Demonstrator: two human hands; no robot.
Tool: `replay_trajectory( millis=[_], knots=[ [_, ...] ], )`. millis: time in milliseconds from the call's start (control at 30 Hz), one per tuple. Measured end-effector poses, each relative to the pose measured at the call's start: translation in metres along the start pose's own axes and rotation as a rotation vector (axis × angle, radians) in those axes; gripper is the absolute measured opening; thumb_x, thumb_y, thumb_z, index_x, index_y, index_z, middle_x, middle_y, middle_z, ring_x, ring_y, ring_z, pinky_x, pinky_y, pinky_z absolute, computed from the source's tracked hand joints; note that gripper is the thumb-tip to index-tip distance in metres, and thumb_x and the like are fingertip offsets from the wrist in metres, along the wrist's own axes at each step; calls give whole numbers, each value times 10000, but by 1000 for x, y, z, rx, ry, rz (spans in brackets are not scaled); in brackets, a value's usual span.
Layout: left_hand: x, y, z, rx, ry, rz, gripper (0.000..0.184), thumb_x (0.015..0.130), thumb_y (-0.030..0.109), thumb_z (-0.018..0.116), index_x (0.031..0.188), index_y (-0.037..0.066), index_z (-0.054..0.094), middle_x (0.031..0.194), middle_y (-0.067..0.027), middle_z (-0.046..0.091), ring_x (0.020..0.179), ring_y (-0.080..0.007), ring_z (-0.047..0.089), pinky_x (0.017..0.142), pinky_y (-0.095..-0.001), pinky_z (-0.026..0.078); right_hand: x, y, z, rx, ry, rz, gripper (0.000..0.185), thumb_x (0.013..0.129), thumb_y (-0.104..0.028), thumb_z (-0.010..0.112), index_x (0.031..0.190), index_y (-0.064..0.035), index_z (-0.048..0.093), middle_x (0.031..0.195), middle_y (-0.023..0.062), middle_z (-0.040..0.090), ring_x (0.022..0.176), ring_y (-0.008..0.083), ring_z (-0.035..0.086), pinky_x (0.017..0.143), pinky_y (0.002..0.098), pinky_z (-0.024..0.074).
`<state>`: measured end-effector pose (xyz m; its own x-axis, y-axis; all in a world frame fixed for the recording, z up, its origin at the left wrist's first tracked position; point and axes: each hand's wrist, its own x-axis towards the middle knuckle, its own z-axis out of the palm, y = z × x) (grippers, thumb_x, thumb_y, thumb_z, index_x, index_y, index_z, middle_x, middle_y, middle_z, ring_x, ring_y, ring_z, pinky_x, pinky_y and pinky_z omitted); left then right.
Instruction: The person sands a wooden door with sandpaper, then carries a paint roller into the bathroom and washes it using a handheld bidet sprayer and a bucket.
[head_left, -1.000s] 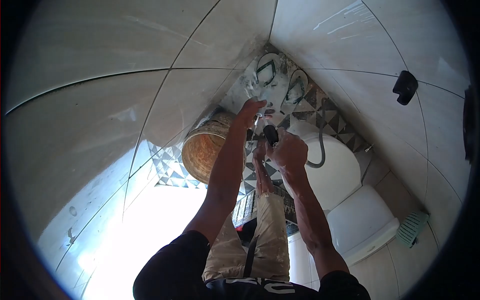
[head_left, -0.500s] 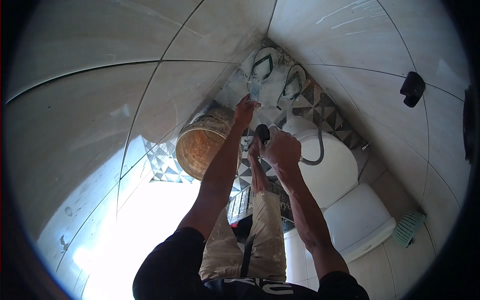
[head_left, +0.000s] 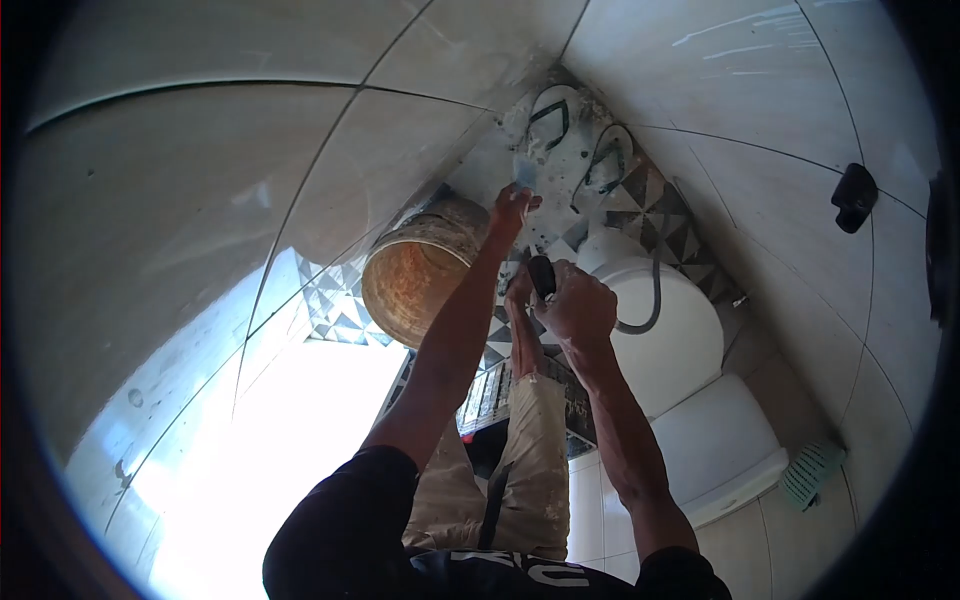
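Note:
My right hand is closed around a black-headed hand sprayer, which points toward the far corner. A grey hose curves beside the toilet near it. Farther forward, my left hand is closed on a flat, pale bluish piece whose kind I cannot make out. Beyond that hand, the floor looks wet and whitish. One flip-flop with dark straps lies in the corner, and a second flip-flop rests to its right.
A dirt-stained bucket stands left of my left forearm, its mouth facing me. The white toilet is on the right. A green perforated piece lies behind it. Tiled walls meet at the far corner; a black fixture is on the right wall.
The view has shifted slightly, so most things appear a little farther right. Both hands keep their holds. The bluish piece still sits in front of the left hand, near the flip-flops.

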<state>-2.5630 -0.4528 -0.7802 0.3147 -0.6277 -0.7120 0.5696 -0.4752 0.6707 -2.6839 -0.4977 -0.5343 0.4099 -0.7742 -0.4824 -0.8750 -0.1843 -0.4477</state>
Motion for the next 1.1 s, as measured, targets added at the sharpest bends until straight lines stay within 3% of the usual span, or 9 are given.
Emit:
replay_trajectory(
  millis=[100,167,333,567,633,733,867,967,1100],
  knots=[
    [7,-18,-8,154,-13,-1,514,894,243,555,1271,-67,395,987,-176,640,884,-211,643,797,-329,488,-1,0,1,-76,-52,11,248,676,-271,735,766,-89,591,654,89,627,613,276,653,544,381,513],
    [17,-42,-14,199,4,-7,473,884,235,562,1235,-59,444,978,-176,639,867,-181,643,793,-321,490,-2,0,-2,-67,-99,52,378,642,-240,751,956,-90,604,761,97,654,686,275,664,623,371,534],
    [-4,-15,-11,411,90,-40,514,870,169,530,1332,26,358,1042,-157,631,932,-198,624,803,-315,466,-2,-4,-7,-89,-162,96,307,652,-232,744,890,-86,615,734,101,650,676,273,663,601,373,527],
    [-11,-4,-11,240,71,-89,498,838,157,564,1297,34,416,917,-147,642,876,-196,622,749,-313,461,-9,3,0,-41,-22,11,254,665,-250,741,798,-79,608,672,98,636,644,273,660,566,370,519],
    [-15,7,-10,511,10,-81,469,850,135,537,1290,22,423,1029,-145,594,949,-213,616,801,-312,473,-8,3,2,-51,-32,24,251,665,-251,742,792,-83,604,666,95,635,637,273,659,563,371,519],
    [-16,-8,-10,-29,28,-106,445,853,145,543,1270,20,450,1058,-131,587,951,-201,605,806,-308,471,-8,6,9,-76,-43,31,246,667,-249,743,788,-90,599,665,90,636,628,274,657,558,374,519],
    [4,-34,-25,-72,-7,-115,404,862,170,568,1229,17,496,1036,-104,589,914,-174,593,804,-300,454,-8,5,9,-76,-58,50,244,678,-255,734,794,-89,598,678,87,641,630,277,658,561,379,521],
    [6,-35,-27,216,139,-50,365,860,184,603,1172,5,544,974,-70,589,848,-152,572,781,-289,442,-7,4,7,-74,-78,65,244,685,-261,727,793,-86,596,679,89,641,634,279,657,568,382,522],
    [-12,-3,-21,165,-4,-176,327,848,203,643,1094,-5,587,835,-23,577,752,-116,532,694,-268,420,-10,2,11,-58,-68,42,353,619,-227,761,907,-85,613,771,89,655,694,260,664,617,357,534]
  ],
)
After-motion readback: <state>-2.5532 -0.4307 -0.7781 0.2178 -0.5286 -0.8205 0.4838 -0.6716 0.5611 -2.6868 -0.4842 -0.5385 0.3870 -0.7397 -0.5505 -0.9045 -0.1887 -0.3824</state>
